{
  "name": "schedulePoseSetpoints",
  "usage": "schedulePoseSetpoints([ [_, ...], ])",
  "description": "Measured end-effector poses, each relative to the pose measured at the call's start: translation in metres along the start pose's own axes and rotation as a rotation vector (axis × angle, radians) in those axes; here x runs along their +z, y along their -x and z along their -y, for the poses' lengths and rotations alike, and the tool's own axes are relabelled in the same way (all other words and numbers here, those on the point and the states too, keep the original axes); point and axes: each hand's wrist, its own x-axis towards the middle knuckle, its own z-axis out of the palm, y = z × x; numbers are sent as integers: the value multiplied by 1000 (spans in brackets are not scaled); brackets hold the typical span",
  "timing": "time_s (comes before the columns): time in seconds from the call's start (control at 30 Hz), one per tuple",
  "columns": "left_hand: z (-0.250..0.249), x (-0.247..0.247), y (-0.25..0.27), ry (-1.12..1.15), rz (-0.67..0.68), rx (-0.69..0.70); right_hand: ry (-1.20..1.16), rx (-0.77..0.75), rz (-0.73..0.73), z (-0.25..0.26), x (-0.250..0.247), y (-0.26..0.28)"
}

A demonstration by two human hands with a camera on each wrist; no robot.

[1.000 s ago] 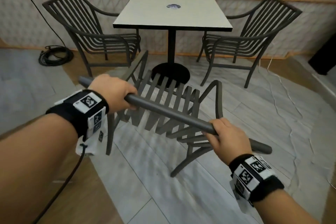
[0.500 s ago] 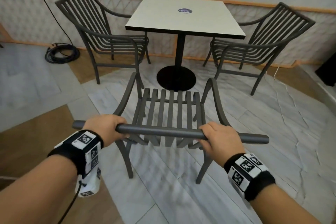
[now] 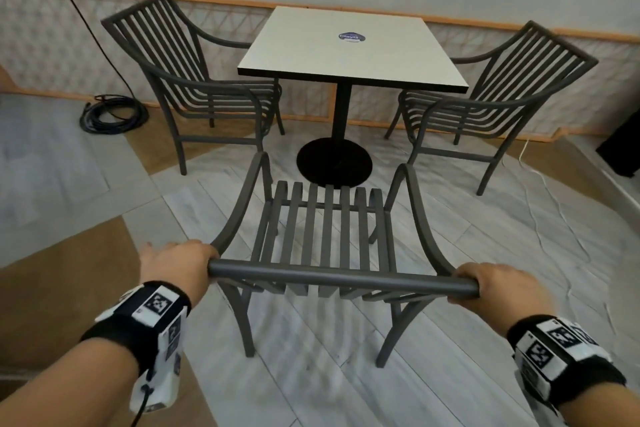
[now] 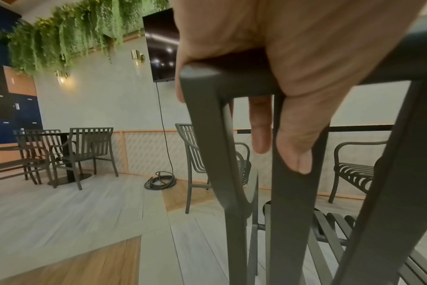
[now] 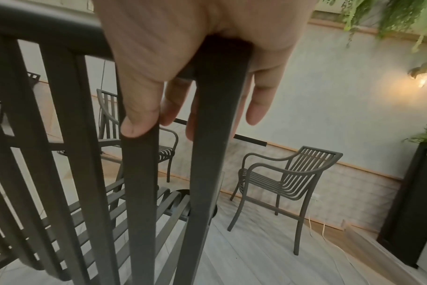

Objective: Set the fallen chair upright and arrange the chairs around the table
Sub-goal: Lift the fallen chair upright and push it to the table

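Observation:
The dark grey slatted chair (image 3: 325, 236) stands upright on its legs in front of me, its seat facing the white square table (image 3: 346, 55). My left hand (image 3: 180, 260) lies over the left end of its top rail (image 3: 343, 279), partly overhanging the end. My right hand (image 3: 491, 284) grips the right end. In the left wrist view, my left hand (image 4: 293, 115) has its thumb down the near side of a back slat (image 4: 293, 212) and a finger behind it. The right wrist view shows my right hand (image 5: 183, 48) likewise straddling the rail, thumb on a slat (image 5: 215, 115).
Two matching chairs stand at the table, one on the left (image 3: 194, 80) and one on the right (image 3: 502, 94). A coiled black cable (image 3: 114, 113) lies by the back wall at left. A dark planter box (image 3: 623, 146) stands at the right edge.
The chair has swung from a tilted, twisted pose to level and square to the table. Both hands have slid outward to the ends of the top rail.

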Motion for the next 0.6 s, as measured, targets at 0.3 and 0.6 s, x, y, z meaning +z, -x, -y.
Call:
schedulePoseSetpoints([
  [0.3, -37, -26, -100, -40, 13, 84, 15, 38, -53, -16, -11, -92],
  [0.6, -110, -48, -189, 6, -39, 225, 57, -7, -94, -32, -28, -202],
])
